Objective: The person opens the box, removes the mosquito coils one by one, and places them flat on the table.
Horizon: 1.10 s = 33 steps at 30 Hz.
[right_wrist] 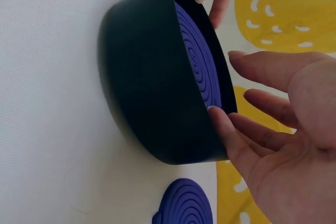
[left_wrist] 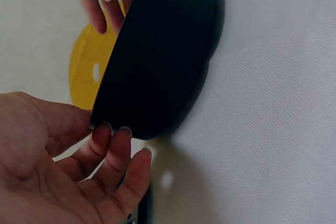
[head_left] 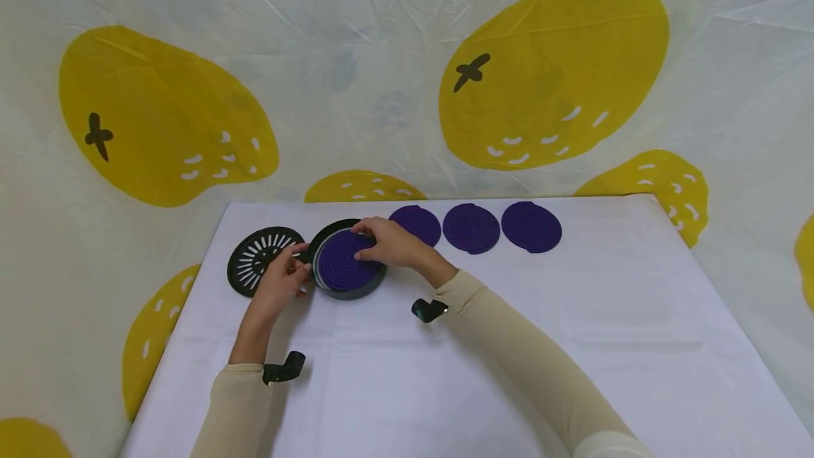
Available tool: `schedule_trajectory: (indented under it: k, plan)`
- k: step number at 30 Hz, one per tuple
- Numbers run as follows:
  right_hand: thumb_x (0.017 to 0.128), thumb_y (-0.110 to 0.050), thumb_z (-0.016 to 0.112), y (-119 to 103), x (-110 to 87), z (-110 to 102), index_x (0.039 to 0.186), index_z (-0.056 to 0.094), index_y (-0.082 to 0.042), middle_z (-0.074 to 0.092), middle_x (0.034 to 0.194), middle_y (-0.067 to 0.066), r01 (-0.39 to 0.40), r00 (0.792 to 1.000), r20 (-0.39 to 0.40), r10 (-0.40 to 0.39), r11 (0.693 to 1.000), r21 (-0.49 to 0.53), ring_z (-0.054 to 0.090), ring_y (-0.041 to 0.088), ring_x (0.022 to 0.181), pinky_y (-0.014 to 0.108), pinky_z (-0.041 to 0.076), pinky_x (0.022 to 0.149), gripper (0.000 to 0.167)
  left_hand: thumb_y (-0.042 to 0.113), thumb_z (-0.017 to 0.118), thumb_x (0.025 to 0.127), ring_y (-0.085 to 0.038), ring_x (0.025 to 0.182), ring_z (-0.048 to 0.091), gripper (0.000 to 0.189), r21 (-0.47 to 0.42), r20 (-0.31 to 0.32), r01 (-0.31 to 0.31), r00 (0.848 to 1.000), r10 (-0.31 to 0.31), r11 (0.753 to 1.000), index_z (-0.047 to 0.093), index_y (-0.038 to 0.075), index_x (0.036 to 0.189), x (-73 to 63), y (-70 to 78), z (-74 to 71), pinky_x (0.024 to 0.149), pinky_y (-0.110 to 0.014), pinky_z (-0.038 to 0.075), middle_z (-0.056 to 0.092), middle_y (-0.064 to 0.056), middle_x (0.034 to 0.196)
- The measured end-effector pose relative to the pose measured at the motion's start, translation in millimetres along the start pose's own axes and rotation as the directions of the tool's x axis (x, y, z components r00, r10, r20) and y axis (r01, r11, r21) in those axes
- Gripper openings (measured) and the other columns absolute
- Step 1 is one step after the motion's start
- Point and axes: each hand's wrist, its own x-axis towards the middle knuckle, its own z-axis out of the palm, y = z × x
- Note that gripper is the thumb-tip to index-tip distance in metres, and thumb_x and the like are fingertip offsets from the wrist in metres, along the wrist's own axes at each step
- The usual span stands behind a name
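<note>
Head view from above, farther off, facing forward and down across the table, both wrist views low and close, tipped sideways, facing the bowl between the hands, bowl shared by all three.

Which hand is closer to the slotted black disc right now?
Left. The left hand is beside the slotted black disc, overlapping its edge in the head view; the right hand is farther off, at the opposite side of the bowl.
</note>
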Motion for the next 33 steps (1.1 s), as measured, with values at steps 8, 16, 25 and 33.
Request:
schedule_trajectory:
  k: [8,16,25,33]
  plan:
    - [0.093,-0.016,0.075,0.9,-0.3,0.8,0.139,0.057,-0.004,0.056,0.144,0.011,0.007,1.0,-0.027,-0.006,0.999,0.035,0.055,0.027,0.133,0.037,0.045,0.112,0.051,0.003,0.053,0.103,-0.03,0.088,0.059,0.047,0.008,0.004,0.002,1.0,-0.002,1.0,0.044,0.005,0.149,0.3,-0.8,0.2,0.064,-0.039,0.06,0.054,-0.011,0.093]
    - [0.092,-0.011,0.075,0.9,-0.1,-1.3,0.134,0.061,-0.001,0.057,0.139,0.013,0.04,0.997,-0.066,-0.034,0.995,0.094,0.058,0.03,0.129,0.04,0.048,0.109,0.045,0.003,0.052,0.103,-0.028,0.087,0.059,0.047,0.009,-0.004,0.0,1.0,0.0,1.0,0.044,0.005,0.149,-0.6,0.6,0.0,0.065,-0.039,0.06,0.054,-0.012,0.094]
    - [0.092,-0.003,0.073,-1.9,-1.9,-2.6,0.129,0.064,-0.005,0.057,0.137,0.009,0.099,0.985,-0.153,-0.08,0.988,0.12,0.062,0.024,0.123,0.033,0.052,0.102,0.037,0.003,0.052,0.103,-0.026,0.085,0.059,0.047,0.015,-0.006,0.007,1.0,-0.007,1.0,0.044,0.006,0.15,-0.6,1.3,-0.9,0.066,-0.039,0.06,0.055,-0.014,0.094]
    - [0.09,-0.001,0.075,-3.2,-4.6,-0.6,0.124,0.068,-0.008,0.061,0.13,0.01,0.063,0.984,-0.176,-0.032,0.983,0.171,0.066,0.022,0.112,0.027,0.056,0.09,0.036,0.003,0.052,0.103,-0.024,0.084,0.058,0.047,0.016,-0.006,0.009,1.0,-0.009,1.0,0.044,0.006,0.149,-0.1,0.9,-1.1,0.066,-0.04,0.06,0.055,-0.012,0.093]
